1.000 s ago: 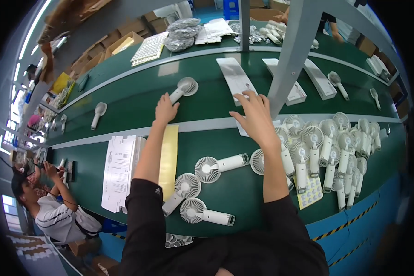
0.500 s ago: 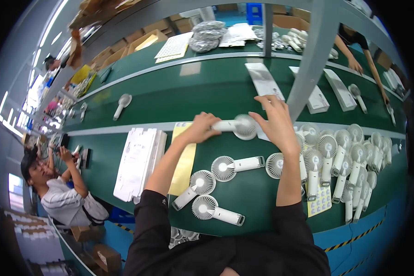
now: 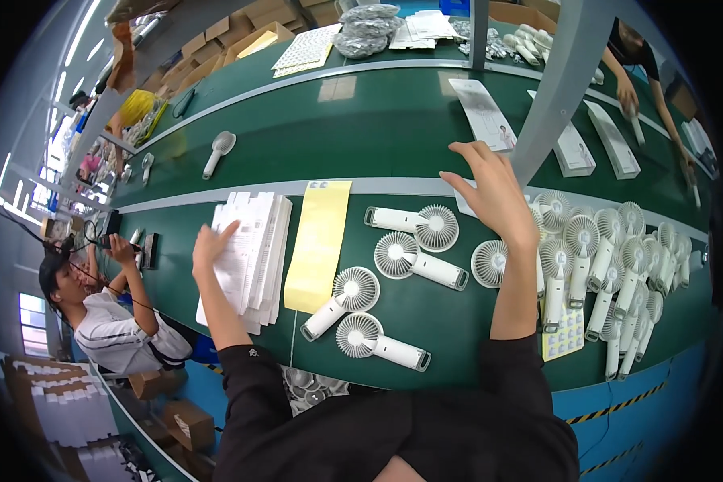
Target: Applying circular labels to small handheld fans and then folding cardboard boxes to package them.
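The green bench (image 3: 474,337) looks smooth with a soft sheen. At 3 o'clock, the heaped fans (image 3: 582,241) appear to be white plastic, satin-smooth on the handles and ribbed across the grilles. At 9 o'clock, the stacked cartons (image 3: 263,253) look like matt white card; the yellow sheet (image 3: 317,249) inward of them resembles smooth paper. Painted grey metal forms the post (image 3: 562,92) towards 2 o'clock. Crinkled, shiny silvery plastic bags (image 3: 365,34) sit at 12, matt black cloth clothing (image 3: 410,434) at 6.

the bare left-hand grip (image 3: 210,248) spreads over the left edge of a flat white cardboard stack (image 3: 257,265) — a long yellow sheet (image 3: 320,249) beside the stack — and the right-hand grip (image 3: 494,195) hovers near white round-headed handheld fans (image 3: 438,227) on the green table (image 3: 426,315).
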The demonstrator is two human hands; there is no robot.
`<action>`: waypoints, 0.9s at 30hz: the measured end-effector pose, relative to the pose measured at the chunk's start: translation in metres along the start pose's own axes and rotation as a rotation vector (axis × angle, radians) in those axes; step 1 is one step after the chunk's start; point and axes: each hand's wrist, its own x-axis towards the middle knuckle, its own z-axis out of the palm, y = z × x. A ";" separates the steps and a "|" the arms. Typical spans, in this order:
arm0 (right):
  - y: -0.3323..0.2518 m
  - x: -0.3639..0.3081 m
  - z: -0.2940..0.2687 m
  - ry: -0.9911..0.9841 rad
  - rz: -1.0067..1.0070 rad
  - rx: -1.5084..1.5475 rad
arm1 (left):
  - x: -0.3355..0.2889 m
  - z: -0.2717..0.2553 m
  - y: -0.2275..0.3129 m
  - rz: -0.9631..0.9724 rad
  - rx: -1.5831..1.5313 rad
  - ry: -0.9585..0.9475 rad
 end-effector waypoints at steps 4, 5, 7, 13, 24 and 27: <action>0.003 -0.001 0.002 0.004 0.000 -0.007 | -0.018 -0.012 0.009 -0.045 0.002 0.058; 0.002 0.000 0.005 0.013 -0.021 -0.001 | -0.025 -0.020 0.019 -0.021 0.017 0.241; -0.005 0.001 0.011 0.025 -0.036 0.003 | -0.044 -0.047 0.049 0.050 -0.035 0.517; -0.037 0.008 0.030 0.005 -0.230 0.574 | -0.121 -0.085 0.179 0.698 -1.026 0.631; -0.070 -0.012 0.011 -0.368 -0.042 0.985 | -0.199 -0.015 0.264 1.076 -1.320 0.504; -0.066 -0.009 0.000 -0.279 -0.316 0.549 | -0.197 -0.026 0.256 1.256 -1.000 0.407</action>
